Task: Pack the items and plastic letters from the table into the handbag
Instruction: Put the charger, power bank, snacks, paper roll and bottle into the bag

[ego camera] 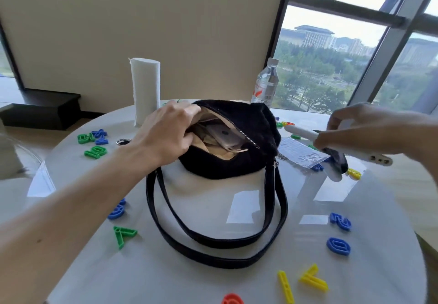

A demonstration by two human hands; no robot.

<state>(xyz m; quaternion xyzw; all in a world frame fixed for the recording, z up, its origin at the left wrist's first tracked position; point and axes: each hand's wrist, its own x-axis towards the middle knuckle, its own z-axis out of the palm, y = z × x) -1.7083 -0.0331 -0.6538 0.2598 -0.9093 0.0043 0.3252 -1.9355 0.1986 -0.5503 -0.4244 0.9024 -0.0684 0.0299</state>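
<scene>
Left hand is pinching the zip edge of the black handbag mid-counter, holding it open; some items are already lying inside. Right hand is closing around a white-cased phone beside the bag. Plastic letters are lying scattered across the counter, unpacked.

Fuzzy cloth handbag, glossy table
</scene>
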